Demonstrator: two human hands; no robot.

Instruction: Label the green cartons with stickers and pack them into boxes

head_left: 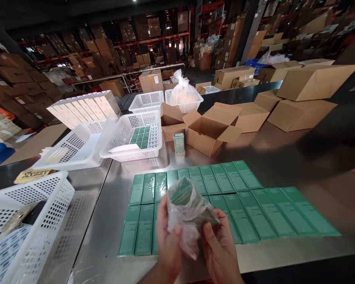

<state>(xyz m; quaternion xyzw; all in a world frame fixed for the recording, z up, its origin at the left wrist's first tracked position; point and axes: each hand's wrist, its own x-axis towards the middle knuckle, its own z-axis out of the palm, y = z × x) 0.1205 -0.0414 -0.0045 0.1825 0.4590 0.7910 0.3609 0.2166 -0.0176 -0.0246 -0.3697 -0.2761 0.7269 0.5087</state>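
Both the left hand [169,240] and right hand [219,246] are clamped on a bagged green box [186,201], whose slippery plastic could let it drop onto the rows of green boxes [239,205] just beneath.

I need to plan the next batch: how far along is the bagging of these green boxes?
Early, it seems. Done: nothing bagged shows on the table. In hand: the left hand and right hand together hold one green box in a clear plastic bag. Left: two rows of green boxes lie flat and unwrapped on the metal top, and one small green box stands by the open carton.
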